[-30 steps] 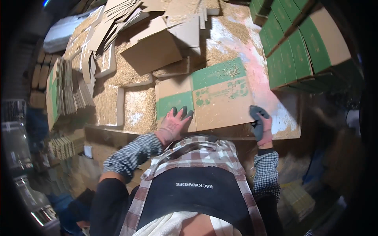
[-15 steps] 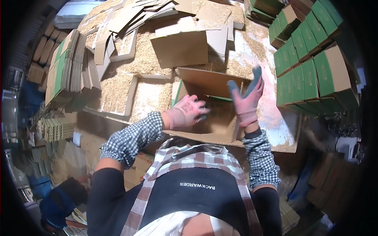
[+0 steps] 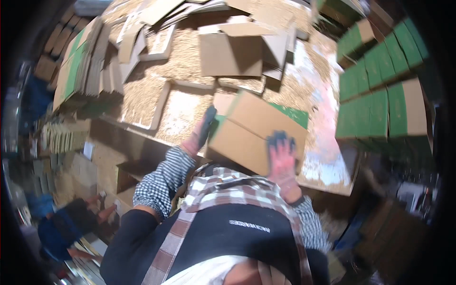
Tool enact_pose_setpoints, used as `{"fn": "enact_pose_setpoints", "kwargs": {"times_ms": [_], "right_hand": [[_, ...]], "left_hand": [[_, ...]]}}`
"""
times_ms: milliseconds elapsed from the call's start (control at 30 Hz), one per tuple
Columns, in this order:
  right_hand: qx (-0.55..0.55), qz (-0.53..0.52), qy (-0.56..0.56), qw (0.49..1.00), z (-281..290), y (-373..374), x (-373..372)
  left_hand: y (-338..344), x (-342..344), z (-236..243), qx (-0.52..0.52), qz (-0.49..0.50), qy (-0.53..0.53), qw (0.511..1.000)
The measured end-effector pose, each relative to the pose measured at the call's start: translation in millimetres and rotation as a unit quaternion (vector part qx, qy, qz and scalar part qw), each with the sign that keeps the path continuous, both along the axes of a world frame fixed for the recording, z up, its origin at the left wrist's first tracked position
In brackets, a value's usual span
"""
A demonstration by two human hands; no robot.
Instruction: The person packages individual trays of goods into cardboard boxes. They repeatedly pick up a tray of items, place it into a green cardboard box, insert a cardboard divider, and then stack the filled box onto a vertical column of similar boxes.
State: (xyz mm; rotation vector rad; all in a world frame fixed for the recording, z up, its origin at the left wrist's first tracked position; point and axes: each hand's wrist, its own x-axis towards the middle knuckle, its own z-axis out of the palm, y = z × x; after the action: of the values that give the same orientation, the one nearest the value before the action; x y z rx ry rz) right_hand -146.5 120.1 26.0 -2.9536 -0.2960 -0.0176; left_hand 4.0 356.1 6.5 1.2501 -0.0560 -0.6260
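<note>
A cardboard box [image 3: 251, 130] with green sides stands tilted a little on the bench in front of me, its brown top flaps folded shut with a seam between them. My left hand [image 3: 202, 133], in a pink glove with dark fingertips, lies along the box's left side with its fingers stretched out. On the near right of the top rests my right hand [image 3: 281, 159], gloved the same way, palm down and fingers spread. The box's underside is hidden.
Green and brown boxes [image 3: 368, 111] stand in rows on the right. Flattened cartons [image 3: 83, 66] are stacked at the left. Loose cardboard sheets [image 3: 230, 54] lie at the back among wood-shaving-like bits [image 3: 185, 52]. Another person [image 3: 71, 228] is at lower left.
The box was open with my left hand over its opening; now its flaps are down and it is turned. My left hand moved to its side, my right hand onto its top.
</note>
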Motion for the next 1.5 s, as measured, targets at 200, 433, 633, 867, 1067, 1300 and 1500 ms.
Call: {"fn": "enact_pose_setpoints", "kwargs": {"times_ms": [200,433,633,867,1067,1300,1500], "right_hand": [[0.456,-0.178,-0.099,0.866,-19.9,-16.6,-51.7],[0.487,-0.364,0.002,0.794,-85.3,-90.5,-47.9],[0.287,-0.427,0.001,0.858,-69.5,-59.2,-37.5],[0.233,-0.317,0.023,0.919,-13.1,-35.6,43.7],[0.269,-0.347,0.049,0.897,-7.8,-40.4,38.0],[0.233,-0.321,0.034,0.917,-22.7,-44.1,35.7],[0.792,-0.346,0.094,0.494,-134.6,-103.5,-9.5]], "left_hand": [[-41.8,-2.1,99.6,-0.080,-0.007,-0.223,0.971],[-94.6,-67.6,76.9,0.242,-0.435,-0.510,0.701],[77.5,15.0,-15.6,0.196,0.349,-0.111,0.910],[308.1,69.0,-241.2,0.402,0.510,0.107,0.752],[222.1,58.9,-77.9,-0.046,0.617,0.016,0.785],[182.3,-11.0,17.2,-0.199,0.305,0.111,0.925],[39.4,27.4,38.9,0.118,-0.076,-0.502,0.853]]}}
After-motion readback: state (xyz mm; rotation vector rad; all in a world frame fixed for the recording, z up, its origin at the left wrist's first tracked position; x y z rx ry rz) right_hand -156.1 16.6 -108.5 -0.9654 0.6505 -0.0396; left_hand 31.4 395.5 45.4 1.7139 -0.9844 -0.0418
